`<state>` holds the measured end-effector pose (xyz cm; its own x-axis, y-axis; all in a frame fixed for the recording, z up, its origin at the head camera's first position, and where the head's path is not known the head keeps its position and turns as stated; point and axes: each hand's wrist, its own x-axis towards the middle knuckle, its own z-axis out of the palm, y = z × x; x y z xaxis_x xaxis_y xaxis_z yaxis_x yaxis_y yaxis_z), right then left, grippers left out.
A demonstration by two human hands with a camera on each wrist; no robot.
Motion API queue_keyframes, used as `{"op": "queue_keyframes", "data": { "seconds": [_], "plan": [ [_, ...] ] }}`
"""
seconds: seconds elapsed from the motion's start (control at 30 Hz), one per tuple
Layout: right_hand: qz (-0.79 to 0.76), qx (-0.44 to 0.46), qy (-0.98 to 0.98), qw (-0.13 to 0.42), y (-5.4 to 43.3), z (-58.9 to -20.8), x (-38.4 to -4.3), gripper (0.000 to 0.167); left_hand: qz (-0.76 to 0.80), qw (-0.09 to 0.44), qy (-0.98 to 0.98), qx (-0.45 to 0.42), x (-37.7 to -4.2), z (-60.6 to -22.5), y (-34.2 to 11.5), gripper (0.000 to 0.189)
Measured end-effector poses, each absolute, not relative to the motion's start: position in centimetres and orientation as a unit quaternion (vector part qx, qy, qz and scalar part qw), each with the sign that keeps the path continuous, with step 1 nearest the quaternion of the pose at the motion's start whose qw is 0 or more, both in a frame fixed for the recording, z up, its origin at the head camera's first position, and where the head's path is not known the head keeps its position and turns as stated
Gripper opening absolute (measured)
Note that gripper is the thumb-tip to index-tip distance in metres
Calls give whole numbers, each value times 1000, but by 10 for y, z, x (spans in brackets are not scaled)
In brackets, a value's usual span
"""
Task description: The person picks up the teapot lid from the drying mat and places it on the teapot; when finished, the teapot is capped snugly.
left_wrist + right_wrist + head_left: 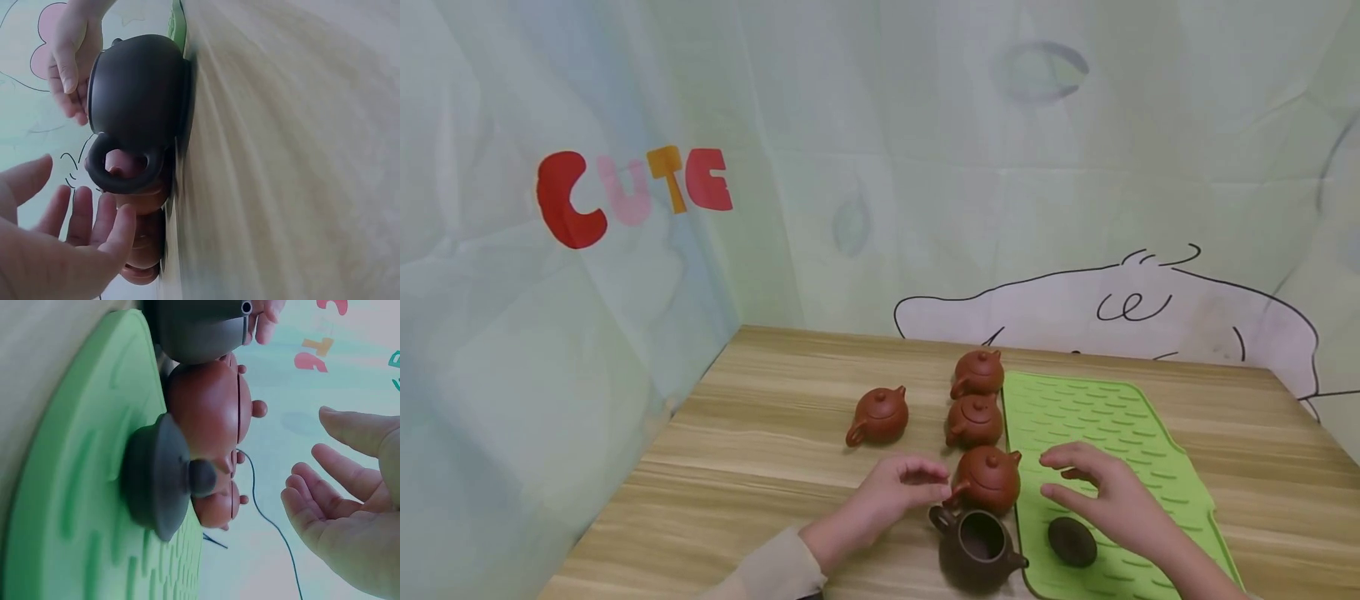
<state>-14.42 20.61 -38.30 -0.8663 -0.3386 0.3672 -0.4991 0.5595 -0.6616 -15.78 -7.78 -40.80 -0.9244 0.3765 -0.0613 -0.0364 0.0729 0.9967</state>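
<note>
A dark brown teapot [966,571] stands lidless near the table's front, its spout toward the green mat. Its dark lid [1072,542] lies knob up on the mat in the right wrist view. Just left of the teapots, my left hand [887,496] has its fingers loosely bent and spread, holding nothing; in the left wrist view it is near the dark handle [125,181]. Above the mat, beyond the lid, hovers my right hand [1105,493], thumb and fingers apart and nothing between them. A reddish-brown teapot [992,483] with its lid on sits right behind the dark one.
Two more reddish-brown teapots, a middle one [976,423] and a far one [981,375], continue the row along the mat's left edge. Another teapot [882,417] stands apart to the left. The green mat [1075,408] covers part of the wooden table [760,417]; a printed cloth [850,125] hangs behind.
</note>
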Motion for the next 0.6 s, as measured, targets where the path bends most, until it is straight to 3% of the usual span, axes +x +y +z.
{"op": "queue_keyframes", "data": {
  "seconds": [0.13, 0.6],
  "plan": [
    [403, 229, -879, 113, 213, -389, -140, 23, 669, 169, 714, 121, -157, -411, -78, 30],
    [407, 233, -880, 71, 229, -412, -130, 27, 668, 192, 706, 133, -153, -415, -79, 27]
  ]
}}
